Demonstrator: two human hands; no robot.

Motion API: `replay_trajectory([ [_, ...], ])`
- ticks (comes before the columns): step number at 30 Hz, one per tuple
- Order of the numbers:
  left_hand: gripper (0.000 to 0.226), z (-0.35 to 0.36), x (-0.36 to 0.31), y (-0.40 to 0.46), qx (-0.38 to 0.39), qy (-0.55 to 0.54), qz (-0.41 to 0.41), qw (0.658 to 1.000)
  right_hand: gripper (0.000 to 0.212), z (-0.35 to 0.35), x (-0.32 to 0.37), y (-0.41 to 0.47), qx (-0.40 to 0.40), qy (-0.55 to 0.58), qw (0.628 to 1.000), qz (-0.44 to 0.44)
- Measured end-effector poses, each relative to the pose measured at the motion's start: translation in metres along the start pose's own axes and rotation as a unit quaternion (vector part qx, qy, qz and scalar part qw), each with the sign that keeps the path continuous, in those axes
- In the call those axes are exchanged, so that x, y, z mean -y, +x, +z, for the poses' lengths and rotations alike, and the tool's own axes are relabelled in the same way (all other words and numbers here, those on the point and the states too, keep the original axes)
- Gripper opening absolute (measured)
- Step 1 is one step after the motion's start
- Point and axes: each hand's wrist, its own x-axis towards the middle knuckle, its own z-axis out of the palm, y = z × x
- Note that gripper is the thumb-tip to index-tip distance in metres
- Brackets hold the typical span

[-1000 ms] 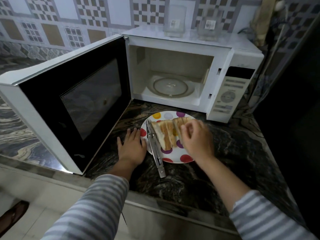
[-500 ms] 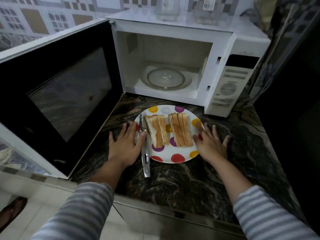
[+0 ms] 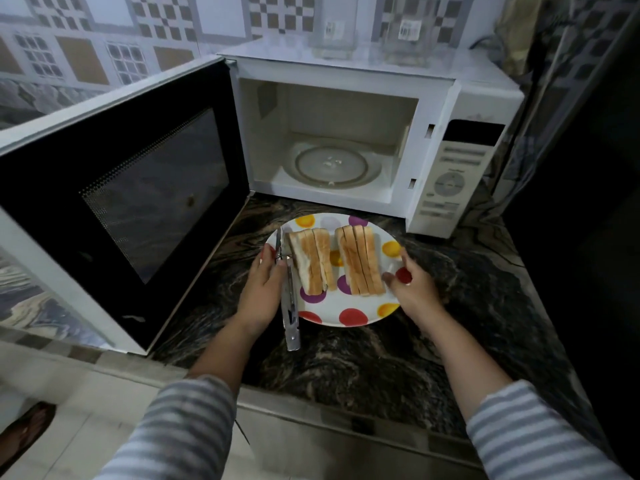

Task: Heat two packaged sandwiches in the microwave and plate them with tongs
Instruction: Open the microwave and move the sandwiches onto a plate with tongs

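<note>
microwave [image 3: 346, 140] is seen beyond both hands, door [image 3: 114, 202] swung fully open beyond and to the left of the left hand; cavity is bare but for the glass turntable [image 3: 331, 164]. dark veined countertop [image 3: 381, 362] is noted under and around both hands.

spotted plate [image 3: 349, 315] is noted between the two hands, on the counter just in front of the microwave. two sandwiches are recorded on it, side by side: left sandwich [image 3: 311, 259] nearer the left hand, right sandwich [image 3: 360, 259] nearer the right hand. no packaging can be made out on either. long axis of each runs away from the person, roughly parallel to the forearms.

tongs [image 3: 290, 299] are laid along the plate's left edge, handle end overhanging onto the counter toward the person, tips pointing away, close beside the left sandwich. axis is parallel to the sandwiches.

left hand [image 3: 265, 289] is laid alongside the tongs, fingers fairly straight, tips at the plate's left rim; contact with the tongs looks likely but a grip is not shown. right hand [image 3: 414, 285] is held at the plate's right rim, fingers loosely curled; whether the rim is pinched cannot be told.

judgement: plating appears done. any next lift of the plate would be taken from both sides, the plate lying centred between the hands, with the loose tongs liable to slide off the left edge, nearest the left hand.
</note>
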Motion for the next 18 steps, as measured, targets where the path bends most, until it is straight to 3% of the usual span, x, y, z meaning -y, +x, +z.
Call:
replay_trajectory([
  [2, 0.052, -0.003, -0.004, -0.011, -0.010, -0.084, -0.004, 0.996, 0.064, -0.001, 0.007, -0.012, -0.017, 0.142, 0.990, 0.002],
  [6, 0.050, -0.010, -0.006, -0.036, -0.007, -0.176, -0.026, 0.984, 0.069, 0.000, 0.012, -0.028, -0.005, 0.242, 0.968, 0.058],
  [18, 0.045, -0.050, 0.007, -0.194, -0.088, -0.203, -0.075, 0.972, 0.082, 0.004, -0.001, -0.146, 0.176, 0.242, 0.954, 0.029],
])
